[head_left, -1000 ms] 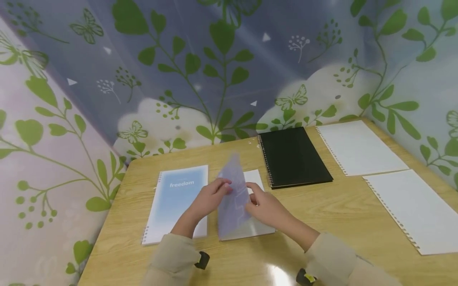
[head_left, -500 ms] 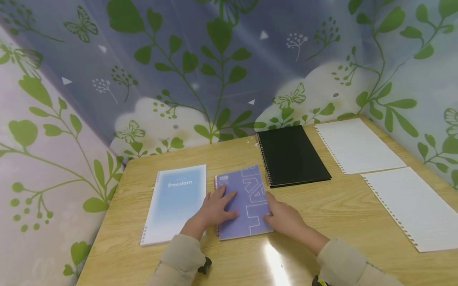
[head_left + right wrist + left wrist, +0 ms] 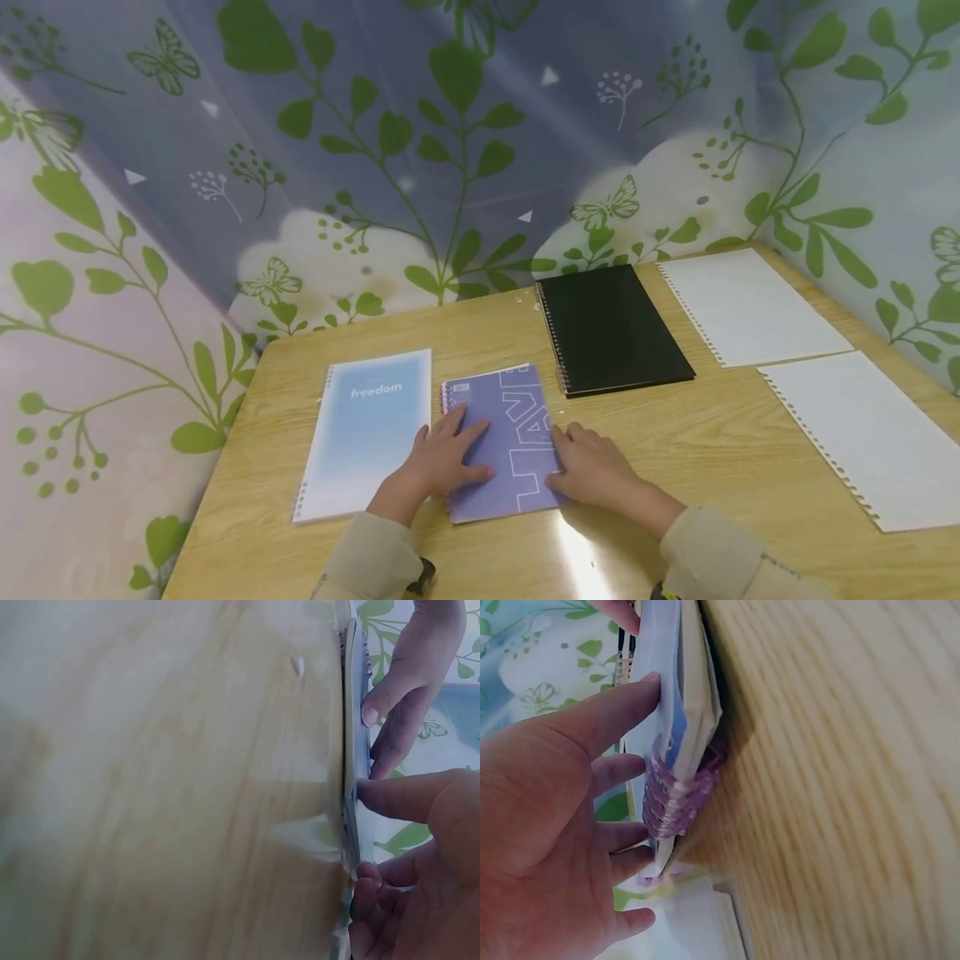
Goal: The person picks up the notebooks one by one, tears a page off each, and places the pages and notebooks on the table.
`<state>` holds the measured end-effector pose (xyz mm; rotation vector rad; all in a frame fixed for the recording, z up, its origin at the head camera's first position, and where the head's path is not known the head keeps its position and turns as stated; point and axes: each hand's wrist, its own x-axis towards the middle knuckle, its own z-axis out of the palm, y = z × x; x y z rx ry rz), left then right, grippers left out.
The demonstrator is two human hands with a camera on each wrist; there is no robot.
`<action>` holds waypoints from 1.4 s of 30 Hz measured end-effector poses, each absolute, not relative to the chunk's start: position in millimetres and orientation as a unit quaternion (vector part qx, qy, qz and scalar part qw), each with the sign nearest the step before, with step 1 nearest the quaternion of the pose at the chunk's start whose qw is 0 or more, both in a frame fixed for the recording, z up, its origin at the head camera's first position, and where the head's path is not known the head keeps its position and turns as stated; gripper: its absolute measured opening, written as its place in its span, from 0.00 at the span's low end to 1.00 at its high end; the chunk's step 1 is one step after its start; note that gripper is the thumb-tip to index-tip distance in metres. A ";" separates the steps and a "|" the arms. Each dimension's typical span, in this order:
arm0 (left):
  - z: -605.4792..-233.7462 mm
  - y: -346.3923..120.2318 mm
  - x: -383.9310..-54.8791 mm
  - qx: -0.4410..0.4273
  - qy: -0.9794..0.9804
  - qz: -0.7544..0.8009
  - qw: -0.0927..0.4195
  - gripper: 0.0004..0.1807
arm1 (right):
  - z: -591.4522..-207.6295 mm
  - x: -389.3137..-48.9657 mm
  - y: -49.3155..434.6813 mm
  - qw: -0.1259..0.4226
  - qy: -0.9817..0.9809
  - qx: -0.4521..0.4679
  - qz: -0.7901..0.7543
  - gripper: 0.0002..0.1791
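A purple spiral notebook (image 3: 498,404) with large outlined letters lies closed in front of me. My left hand (image 3: 438,462) rests on its cover near the binding, fingers spread. Seen from the left wrist, the fingers of the left hand (image 3: 547,817) touch the cover just above the purple coil (image 3: 679,799). At the notebook's right edge my right hand (image 3: 596,467) holds on, thumb on the cover and the other fingers bent. In the right wrist view the right hand (image 3: 427,847) touches the edge with thumb and index finger; the notebook's underside is hidden.
Left of the purple notebook lies a blue and white "freedom" notebook (image 3: 375,433). A black spiral notebook (image 3: 615,329) is behind to the right. Two torn-out sheets, the back sheet (image 3: 753,308) and the front sheet (image 3: 866,442), lie at the far right. A patterned curtain (image 3: 405,167) borders the table.
The purple cover, lifted between both hands a second ago, came down flat on the notebook. Since then the notebook and both hands have slid slightly toward me and left.
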<state>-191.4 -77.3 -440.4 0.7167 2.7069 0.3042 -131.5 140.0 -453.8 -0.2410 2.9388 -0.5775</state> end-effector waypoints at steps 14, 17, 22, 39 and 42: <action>-409.8 -9.8 -217.2 0.230 0.927 0.288 0.073 0.29 | -435.8 -163.0 223.8 -0.039 0.929 0.034 -0.367 0.26; -415.7 10.9 -229.1 0.188 0.904 0.376 0.075 0.28 | -436.7 -181.4 257.8 -0.038 0.927 0.080 -0.363 0.27; -438.9 43.6 -241.9 0.083 0.869 0.481 0.080 0.26 | -443.8 -196.0 297.3 -0.001 0.923 0.117 -0.366 0.32; -438.9 87.9 -245.5 -0.040 0.846 0.516 0.125 0.24 | -437.2 -210.1 315.2 0.093 0.923 0.143 -0.344 0.18; -440.9 91.3 -249.3 -0.040 0.846 0.518 0.125 0.17 | -434.6 -210.9 315.0 0.100 0.920 0.147 -0.348 0.14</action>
